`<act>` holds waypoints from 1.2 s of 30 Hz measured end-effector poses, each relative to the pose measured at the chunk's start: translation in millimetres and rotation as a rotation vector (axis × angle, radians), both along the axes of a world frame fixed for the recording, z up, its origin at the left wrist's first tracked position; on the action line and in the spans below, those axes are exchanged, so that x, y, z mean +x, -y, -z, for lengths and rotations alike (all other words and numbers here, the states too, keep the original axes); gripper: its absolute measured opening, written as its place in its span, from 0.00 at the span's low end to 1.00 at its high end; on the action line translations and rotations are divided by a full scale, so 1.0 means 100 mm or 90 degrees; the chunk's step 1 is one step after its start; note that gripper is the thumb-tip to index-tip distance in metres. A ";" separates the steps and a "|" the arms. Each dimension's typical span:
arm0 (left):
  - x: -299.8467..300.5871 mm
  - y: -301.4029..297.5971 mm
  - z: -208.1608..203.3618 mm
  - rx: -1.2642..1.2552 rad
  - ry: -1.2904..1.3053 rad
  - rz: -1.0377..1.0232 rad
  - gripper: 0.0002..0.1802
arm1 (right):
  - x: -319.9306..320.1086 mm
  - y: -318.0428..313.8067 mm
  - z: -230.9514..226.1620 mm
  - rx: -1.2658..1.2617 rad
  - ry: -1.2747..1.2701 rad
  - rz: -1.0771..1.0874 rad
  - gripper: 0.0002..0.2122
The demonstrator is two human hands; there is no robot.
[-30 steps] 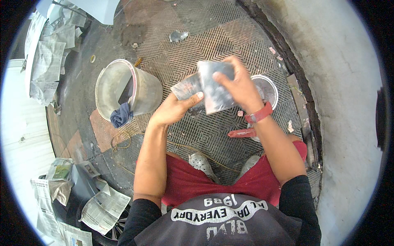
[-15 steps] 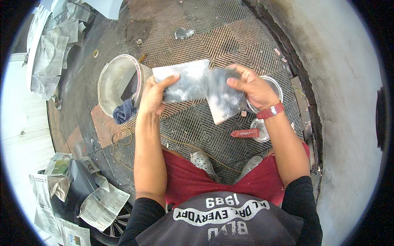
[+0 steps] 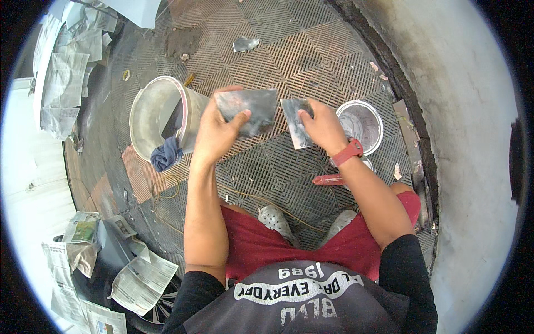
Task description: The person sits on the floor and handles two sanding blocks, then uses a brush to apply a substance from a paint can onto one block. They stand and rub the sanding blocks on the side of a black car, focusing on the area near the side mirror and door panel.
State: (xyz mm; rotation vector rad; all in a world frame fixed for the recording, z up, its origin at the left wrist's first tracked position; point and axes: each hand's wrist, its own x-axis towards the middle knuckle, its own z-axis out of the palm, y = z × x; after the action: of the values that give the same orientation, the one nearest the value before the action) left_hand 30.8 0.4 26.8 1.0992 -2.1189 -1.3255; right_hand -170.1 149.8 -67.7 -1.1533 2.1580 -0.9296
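Note:
In front of me, my left hand (image 3: 219, 133) grips a flat rectangular plate (image 3: 257, 103) smeared grey and white, its thumb lying across the face. A smaller flat spreader (image 3: 295, 128) with similar grey smears is pinched in my right hand (image 3: 325, 129). A narrow gap separates the two pieces. Just right of that hand stands a white tub (image 3: 380, 125) with grey residue inside. Below the right wrist lies a red tube (image 3: 327, 180), partly covered by the forearm. A large translucent bucket (image 3: 139, 119) is beside my left hand, a dark blue cloth (image 3: 166, 154) over its rim.
Patterned mats (image 3: 261, 167) cover the floor, with a thin cord (image 3: 247, 196) across them. Newspaper (image 3: 144, 281) is draped by a car wheel (image 3: 161, 306) at lower left. More newspaper-masked panels (image 3: 64, 72) stand at upper left. A pale wall (image 3: 461, 145) runs along the right.
The plate and spreader, overlapping or touching before, are now apart. My right hand has moved left and turned, uncovering more of the white tub. The left hand's plate has shifted slightly left.

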 end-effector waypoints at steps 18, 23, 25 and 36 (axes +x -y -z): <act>-0.23 0.06 0.17 0.048 0.119 0.136 0.15 | 0.00 -0.08 -0.33 -0.128 0.517 -0.117 0.12; -0.16 0.16 0.11 0.004 0.169 0.030 0.14 | -0.23 -0.11 -0.32 -0.286 0.626 0.044 0.13; -0.13 0.17 0.12 -0.033 0.182 0.020 0.12 | -0.34 -0.14 -0.30 -0.314 0.654 0.071 0.12; -0.37 -0.07 0.29 0.181 -0.083 0.049 0.17 | 0.00 -0.11 -0.30 -0.282 0.649 0.011 0.12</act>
State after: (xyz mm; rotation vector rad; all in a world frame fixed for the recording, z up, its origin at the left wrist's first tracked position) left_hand -6.4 7.0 -2.4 1.0127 -1.9386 -1.7264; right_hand -170.2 161.2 -37.5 -0.5862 1.1604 -1.6026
